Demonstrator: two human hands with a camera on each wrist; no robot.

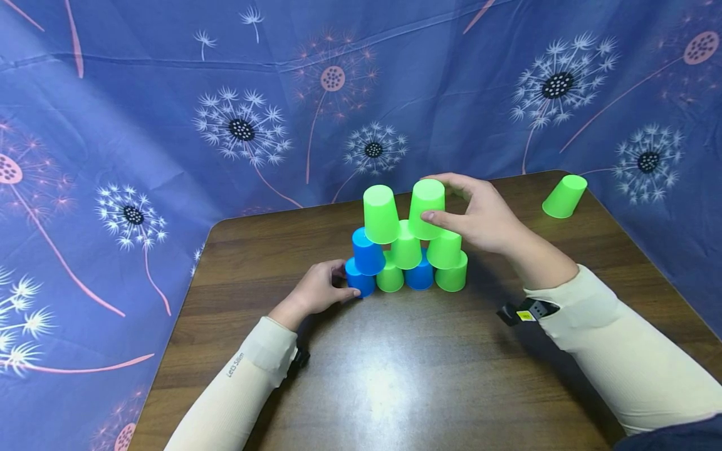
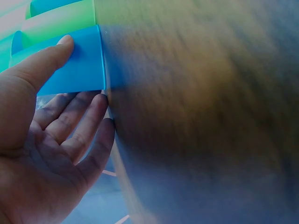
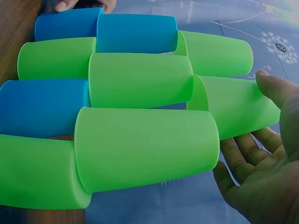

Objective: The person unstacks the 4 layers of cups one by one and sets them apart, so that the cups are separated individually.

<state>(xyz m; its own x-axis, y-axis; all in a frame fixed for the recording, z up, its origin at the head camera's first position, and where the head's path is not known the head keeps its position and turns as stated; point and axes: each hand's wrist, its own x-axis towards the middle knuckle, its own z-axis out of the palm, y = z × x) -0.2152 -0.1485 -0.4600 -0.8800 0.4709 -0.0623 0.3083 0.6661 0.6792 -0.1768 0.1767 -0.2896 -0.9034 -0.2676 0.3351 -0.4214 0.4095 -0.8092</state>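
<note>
Hands (image 1: 318, 288) (image 1: 482, 213) on cups (image 1: 424, 205); brown table (image 1: 242, 275); drape (image 1: 451, 94)

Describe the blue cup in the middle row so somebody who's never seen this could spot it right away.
On the wooden table, find the three-row stack of upside-down cups. In the head view, the blue cup stands at the middle row's left end, above the bottom cup the left hand holds. It is the only blue one in its row; the other two are green.

The right hand (image 3: 264, 172) holds a green cup (image 3: 236, 106) — atop stacked blue and green cups (image 3: 147, 147).
</note>
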